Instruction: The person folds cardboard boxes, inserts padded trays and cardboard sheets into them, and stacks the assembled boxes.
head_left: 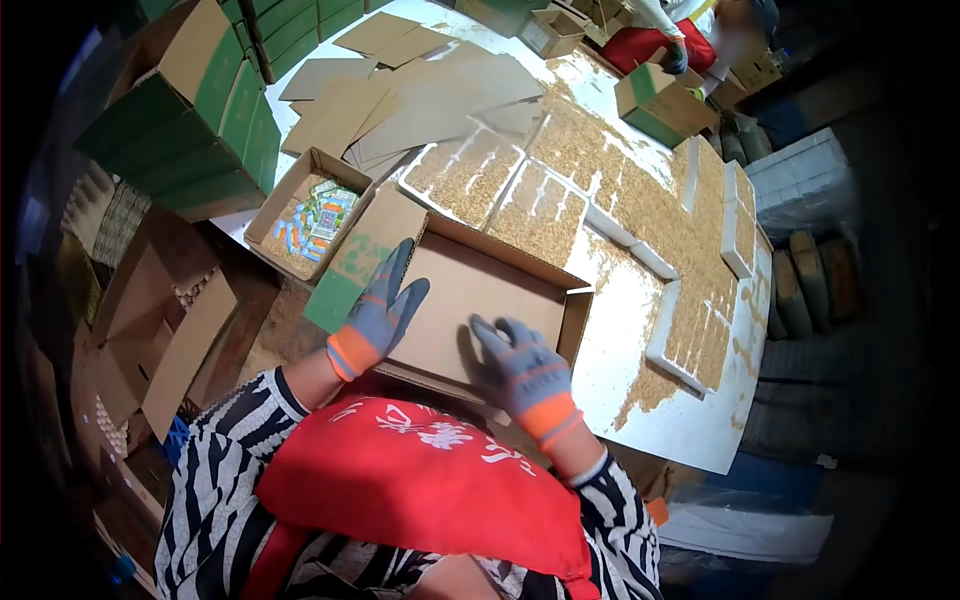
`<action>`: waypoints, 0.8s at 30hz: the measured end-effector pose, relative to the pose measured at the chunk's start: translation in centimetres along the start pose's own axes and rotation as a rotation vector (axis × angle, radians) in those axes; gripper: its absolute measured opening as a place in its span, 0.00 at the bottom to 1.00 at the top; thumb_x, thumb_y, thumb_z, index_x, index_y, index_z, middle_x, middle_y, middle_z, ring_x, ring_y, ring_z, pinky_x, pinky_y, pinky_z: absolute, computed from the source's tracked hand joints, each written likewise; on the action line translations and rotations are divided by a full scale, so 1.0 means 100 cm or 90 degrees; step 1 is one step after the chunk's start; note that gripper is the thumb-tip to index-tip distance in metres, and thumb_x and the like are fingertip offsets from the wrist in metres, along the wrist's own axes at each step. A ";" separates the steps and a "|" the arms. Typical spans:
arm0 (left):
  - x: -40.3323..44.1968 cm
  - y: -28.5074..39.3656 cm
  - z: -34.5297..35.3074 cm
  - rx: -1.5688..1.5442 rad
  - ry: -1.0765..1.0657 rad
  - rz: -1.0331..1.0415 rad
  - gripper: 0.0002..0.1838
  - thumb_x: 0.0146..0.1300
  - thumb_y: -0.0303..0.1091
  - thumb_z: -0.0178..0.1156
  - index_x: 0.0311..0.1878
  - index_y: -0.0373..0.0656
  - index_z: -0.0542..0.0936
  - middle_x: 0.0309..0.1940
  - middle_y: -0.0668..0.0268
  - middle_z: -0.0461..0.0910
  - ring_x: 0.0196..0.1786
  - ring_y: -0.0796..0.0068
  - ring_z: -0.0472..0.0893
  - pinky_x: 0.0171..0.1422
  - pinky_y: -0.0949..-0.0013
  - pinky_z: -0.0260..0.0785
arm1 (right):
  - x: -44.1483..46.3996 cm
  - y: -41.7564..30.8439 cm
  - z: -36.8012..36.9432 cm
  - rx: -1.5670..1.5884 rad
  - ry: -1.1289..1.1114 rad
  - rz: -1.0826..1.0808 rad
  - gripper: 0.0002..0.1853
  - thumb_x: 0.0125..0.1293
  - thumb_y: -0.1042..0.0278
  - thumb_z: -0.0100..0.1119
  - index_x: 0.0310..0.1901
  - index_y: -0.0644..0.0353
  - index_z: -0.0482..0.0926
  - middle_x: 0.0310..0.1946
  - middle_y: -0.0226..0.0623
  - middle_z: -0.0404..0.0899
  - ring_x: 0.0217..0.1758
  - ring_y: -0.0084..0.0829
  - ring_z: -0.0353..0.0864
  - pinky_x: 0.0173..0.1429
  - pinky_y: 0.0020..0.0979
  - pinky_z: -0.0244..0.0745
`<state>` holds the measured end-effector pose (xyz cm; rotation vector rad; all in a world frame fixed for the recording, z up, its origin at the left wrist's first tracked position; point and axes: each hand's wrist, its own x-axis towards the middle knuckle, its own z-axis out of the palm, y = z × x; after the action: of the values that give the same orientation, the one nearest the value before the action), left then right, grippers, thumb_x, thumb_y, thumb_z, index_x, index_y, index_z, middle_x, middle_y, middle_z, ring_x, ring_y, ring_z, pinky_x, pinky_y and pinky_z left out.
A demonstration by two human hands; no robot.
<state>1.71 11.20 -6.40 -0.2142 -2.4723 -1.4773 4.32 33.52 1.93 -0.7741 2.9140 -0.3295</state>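
The open cardboard box (574, 325) runs lengthwise between the left hand's (376, 316) spread fingers and the right hand's (532, 374) loosely bent ones, the right nearer its middle (neither visibly grips anything).

You have two gloved hands, your left hand (385, 312) and your right hand (532, 375), one red apron (400, 485) and one worktop (618, 365). Before you is one open carton (480, 290); beside it, one small box (341, 172) with several packets (327, 217), too overlapped to count exactly. You also have one co-worker (688, 25).
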 end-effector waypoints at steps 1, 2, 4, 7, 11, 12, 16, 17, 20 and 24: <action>-0.001 -0.001 0.002 -0.020 0.001 -0.005 0.27 0.69 0.29 0.55 0.68 0.33 0.63 0.63 0.52 0.70 0.64 0.63 0.71 0.68 0.66 0.62 | 0.007 0.005 0.017 -0.046 -0.030 -0.030 0.26 0.57 0.63 0.63 0.60 0.47 0.74 0.40 0.41 0.76 0.43 0.42 0.78 0.44 0.38 0.77; -0.001 -0.010 0.006 -0.237 0.009 -0.123 0.26 0.69 0.29 0.54 0.69 0.34 0.63 0.64 0.53 0.69 0.64 0.64 0.71 0.69 0.66 0.62 | 0.012 0.011 0.028 -0.032 -0.072 -0.027 0.27 0.57 0.65 0.62 0.61 0.46 0.73 0.42 0.42 0.76 0.45 0.43 0.78 0.46 0.38 0.77; 0.003 -0.034 0.013 -0.671 0.027 -0.362 0.26 0.71 0.31 0.51 0.69 0.35 0.62 0.65 0.57 0.68 0.65 0.67 0.70 0.70 0.67 0.61 | 0.018 0.022 0.040 -0.004 -0.157 -0.025 0.29 0.57 0.69 0.60 0.63 0.44 0.72 0.48 0.43 0.77 0.48 0.45 0.78 0.50 0.39 0.78; 0.025 0.010 -0.033 -0.461 -0.218 -0.289 0.26 0.72 0.29 0.47 0.72 0.37 0.58 0.66 0.56 0.67 0.66 0.67 0.69 0.69 0.66 0.62 | -0.004 0.041 0.005 0.308 -0.053 -0.024 0.29 0.57 0.76 0.56 0.63 0.45 0.71 0.55 0.46 0.75 0.57 0.45 0.76 0.56 0.36 0.76; 0.006 -0.050 -0.007 -0.411 -0.229 -0.449 0.38 0.65 0.42 0.60 0.72 0.36 0.56 0.65 0.54 0.67 0.64 0.65 0.72 0.68 0.65 0.64 | -0.040 0.105 0.003 0.746 0.297 0.257 0.33 0.61 0.81 0.52 0.70 0.60 0.61 0.66 0.45 0.67 0.67 0.37 0.68 0.68 0.34 0.66; 0.004 -0.046 0.000 -0.182 -0.315 -0.425 0.50 0.55 0.53 0.69 0.72 0.34 0.55 0.67 0.52 0.64 0.66 0.62 0.69 0.69 0.64 0.62 | -0.039 0.110 0.013 0.876 0.274 0.299 0.34 0.64 0.80 0.51 0.72 0.62 0.56 0.68 0.44 0.63 0.70 0.34 0.64 0.71 0.36 0.62; -0.005 -0.050 0.026 -0.009 -0.258 -0.397 0.59 0.47 0.60 0.72 0.72 0.31 0.55 0.70 0.44 0.58 0.74 0.51 0.56 0.76 0.60 0.51 | -0.020 0.107 0.111 0.719 0.108 0.415 0.41 0.57 0.69 0.69 0.69 0.70 0.57 0.60 0.50 0.70 0.60 0.34 0.71 0.61 0.30 0.69; -0.009 -0.057 0.026 -0.034 -0.266 -0.376 0.59 0.46 0.60 0.72 0.72 0.31 0.56 0.70 0.44 0.59 0.73 0.52 0.58 0.76 0.60 0.51 | -0.012 0.105 0.126 0.563 0.132 0.408 0.43 0.55 0.65 0.72 0.67 0.72 0.59 0.59 0.51 0.71 0.57 0.33 0.73 0.58 0.30 0.71; -0.007 -0.037 0.021 -0.113 -0.222 -0.365 0.57 0.46 0.56 0.74 0.71 0.32 0.57 0.68 0.44 0.62 0.71 0.54 0.62 0.75 0.61 0.53 | -0.024 0.116 0.130 0.742 0.094 0.428 0.43 0.55 0.58 0.73 0.64 0.77 0.61 0.55 0.46 0.72 0.54 0.31 0.71 0.56 0.31 0.72; -0.001 -0.005 0.013 -0.168 -0.114 -0.337 0.52 0.48 0.51 0.74 0.70 0.33 0.59 0.64 0.48 0.68 0.67 0.58 0.68 0.72 0.64 0.57 | -0.034 0.129 0.125 0.853 0.116 0.365 0.39 0.60 0.63 0.67 0.67 0.71 0.58 0.58 0.44 0.69 0.57 0.29 0.70 0.60 0.32 0.70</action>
<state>1.49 12.15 -7.41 0.3016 -2.5911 -2.0770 3.14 43.91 -13.04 0.3003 2.0656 -1.9417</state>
